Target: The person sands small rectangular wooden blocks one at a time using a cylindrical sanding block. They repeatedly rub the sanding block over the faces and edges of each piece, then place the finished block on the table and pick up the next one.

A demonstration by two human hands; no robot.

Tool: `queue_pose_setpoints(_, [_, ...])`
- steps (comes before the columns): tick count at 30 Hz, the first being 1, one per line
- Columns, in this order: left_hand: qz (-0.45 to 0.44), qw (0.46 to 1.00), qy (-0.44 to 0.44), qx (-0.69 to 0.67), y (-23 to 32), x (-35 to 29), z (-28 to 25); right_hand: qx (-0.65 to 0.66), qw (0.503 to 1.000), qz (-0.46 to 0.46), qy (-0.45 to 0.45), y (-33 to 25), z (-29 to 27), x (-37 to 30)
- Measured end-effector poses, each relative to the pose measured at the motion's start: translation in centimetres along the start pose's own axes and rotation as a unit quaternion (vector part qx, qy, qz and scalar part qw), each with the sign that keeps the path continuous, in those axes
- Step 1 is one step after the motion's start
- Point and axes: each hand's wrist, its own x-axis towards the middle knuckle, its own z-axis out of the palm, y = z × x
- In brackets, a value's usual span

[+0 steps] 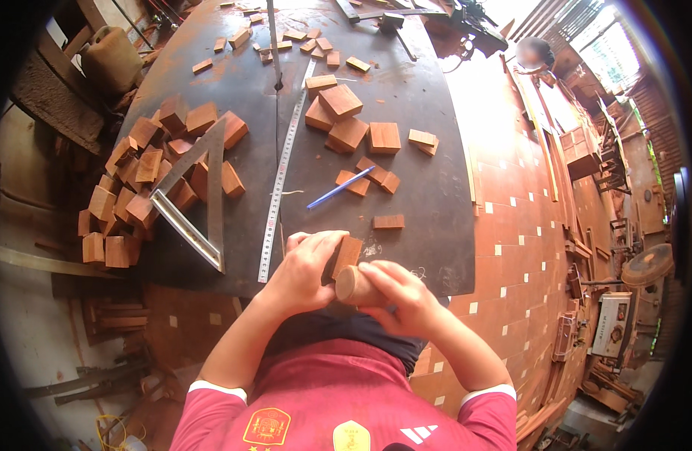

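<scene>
At the near edge of the dark tabletop, my left hand is closed round a small reddish-brown wood block. My right hand grips a thick, round-ended wooden handle right beside that block. Whatever the handle's far end carries is hidden. Just beyond my hands lies a single flat block. A blue pen rests across a small group of blocks. To the left of my hands, a white measuring strip runs away along the table.
A triangular metal set square leans on a large heap of blocks at left. More blocks sit right of the strip, with small pieces farther off. Another person is far right, beyond the tiled floor.
</scene>
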Motion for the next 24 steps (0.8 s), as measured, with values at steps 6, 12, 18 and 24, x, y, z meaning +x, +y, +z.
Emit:
queue_pose_setpoints(6, [0.003, 1.000, 0.002, -0.010, 0.6, 0.2, -0.4, -0.023, 0.999, -0.005, 0.041, 1.4, -0.1, 1.0])
queue_pose_setpoints(12, [0.013, 1.000, -0.013, -0.010, 0.6, 0.5, -0.6, -0.055, 0.996, 0.010, 0.075, 2.5, -0.8, 1.8])
queue_pose_setpoints(18, [0.023, 1.000, -0.006, 0.016, -0.5, 0.0, 0.1, -0.011, 1.000, -0.020, 0.020, 0.1, 0.3, 0.6])
queue_pose_setpoints(24, [0.007, 1.000, -0.023, 0.008, 0.7, 0.6, -0.4, -0.035, 0.992, -0.048, 0.111, 2.3, -0.1, 1.8])
